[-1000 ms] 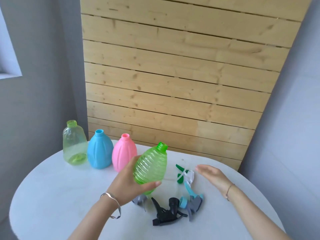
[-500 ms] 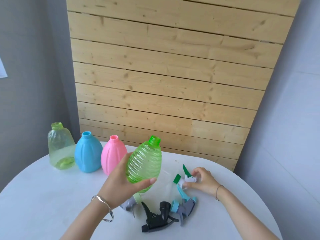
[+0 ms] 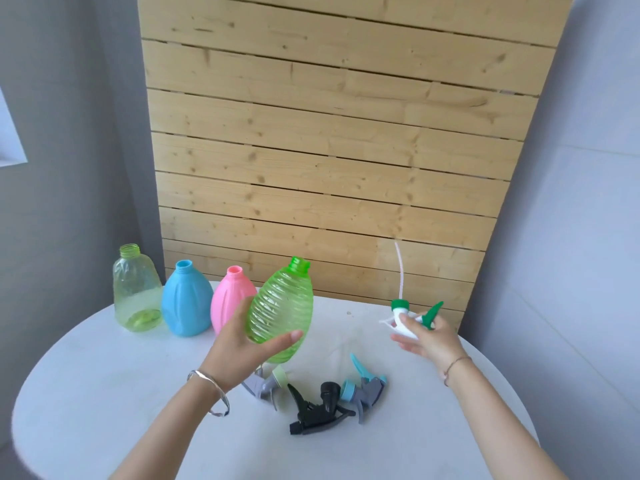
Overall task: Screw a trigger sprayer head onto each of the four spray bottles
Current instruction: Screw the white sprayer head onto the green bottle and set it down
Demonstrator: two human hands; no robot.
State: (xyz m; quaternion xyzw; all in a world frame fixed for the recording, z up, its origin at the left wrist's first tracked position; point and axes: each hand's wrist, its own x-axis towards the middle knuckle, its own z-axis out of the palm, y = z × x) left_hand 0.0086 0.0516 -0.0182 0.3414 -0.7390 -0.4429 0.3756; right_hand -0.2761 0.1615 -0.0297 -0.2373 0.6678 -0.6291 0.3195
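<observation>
My left hand [image 3: 239,344] grips a ribbed green bottle [image 3: 280,310] above the table, its open neck tilted up and to the right. My right hand [image 3: 429,341] holds a white and green sprayer head [image 3: 407,315] in the air to the right, its thin dip tube [image 3: 401,271] pointing upward. A pale yellow-green bottle [image 3: 136,289], a blue bottle [image 3: 187,299] and a pink bottle [image 3: 230,297] stand capless in a row at the back left. Three sprayer heads lie on the table below the held bottle: grey [image 3: 263,384], black [image 3: 318,408] and grey-blue [image 3: 365,388].
The round white table [image 3: 104,393] fills the lower view. A wooden slat panel [image 3: 329,150] rises right behind it, with grey walls on both sides. The table's right edge curves close to my right forearm.
My right hand has lifted the white and green sprayer head off the table and turned it so its tube points up. The green bottle stays in my left hand.
</observation>
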